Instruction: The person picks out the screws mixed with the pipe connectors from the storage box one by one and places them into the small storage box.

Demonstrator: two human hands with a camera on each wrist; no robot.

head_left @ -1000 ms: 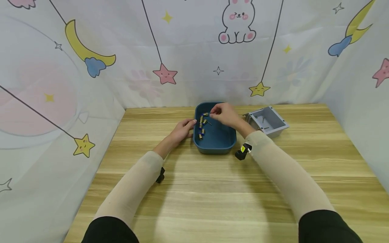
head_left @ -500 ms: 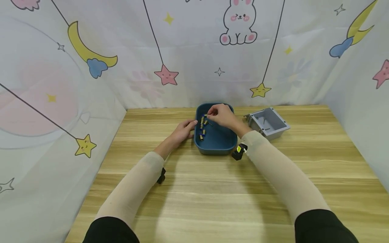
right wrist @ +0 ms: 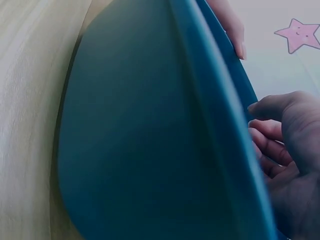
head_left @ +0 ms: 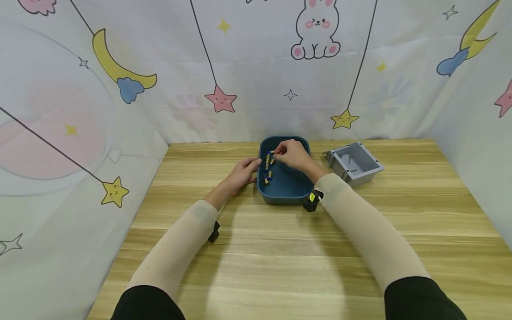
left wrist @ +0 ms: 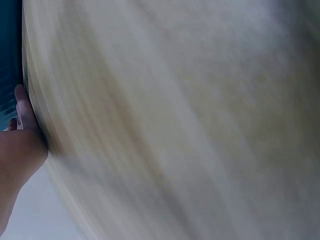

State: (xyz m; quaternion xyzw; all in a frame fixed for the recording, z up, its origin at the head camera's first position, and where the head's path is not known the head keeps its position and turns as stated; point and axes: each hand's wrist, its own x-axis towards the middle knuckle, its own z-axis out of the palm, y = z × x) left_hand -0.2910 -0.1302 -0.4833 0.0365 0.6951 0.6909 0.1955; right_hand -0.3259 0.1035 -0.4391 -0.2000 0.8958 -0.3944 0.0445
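Note:
A dark blue bin (head_left: 283, 198) stands near the back of the table. Along its left side lie several small brass-and-blue cylindrical pieces (head_left: 267, 167), with a thin screw-like piece (head_left: 279, 163) close by. My left hand (head_left: 240, 172) rests against the bin's left wall, thumb at the rim; in the left wrist view that hand (left wrist: 20, 155) shows at the left edge. Over the bin's back part, my right hand (head_left: 294, 154) has thumb and forefinger together at the pieces. In the right wrist view, the bin wall (right wrist: 125, 125) hides what lies at its fingertips.
To the bin's right sits an open grey box (head_left: 362, 178) holding a few screws (head_left: 350, 159), with a metal fitting on its left side. A wood-grain table (head_left: 256, 266) extends toward me. A printed cloth (head_left: 256, 66) hangs behind it.
My right hand has shifted slightly left and down over the brass pieces, now covering part of them. My left hand keeps its place at the bin. The bin and grey box have not moved.

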